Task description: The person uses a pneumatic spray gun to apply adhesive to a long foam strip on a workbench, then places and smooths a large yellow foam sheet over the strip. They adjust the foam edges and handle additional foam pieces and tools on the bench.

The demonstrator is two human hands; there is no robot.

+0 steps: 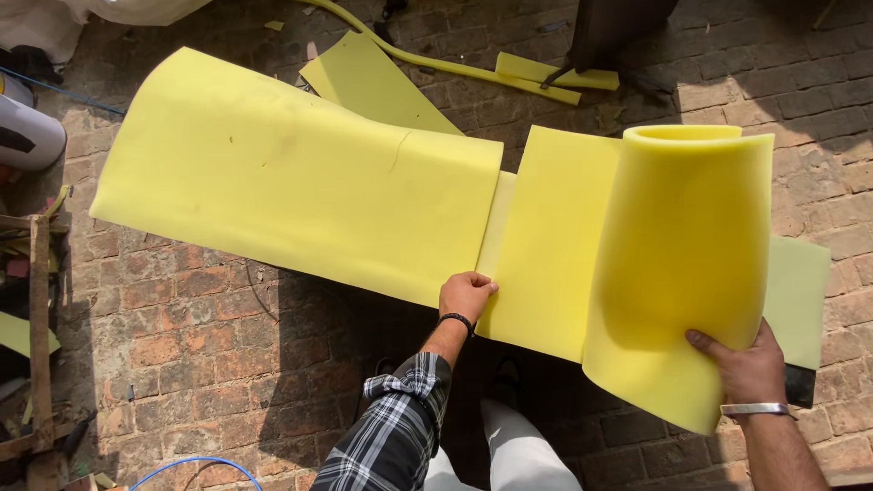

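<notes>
Brick floor (182,336) under yellow foam sheet (300,182), both hands gripping.

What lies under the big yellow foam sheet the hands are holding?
Under the foam sheet show a brick floor and, past its far edge, another flat foam piece and foam strips. Whatever lies directly beneath is covered.

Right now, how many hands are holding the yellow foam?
2. The left hand pinches the lower edge of the flat foam sheet near the middle. The right hand grips the rolled end at lower right. No other hands show.
</notes>
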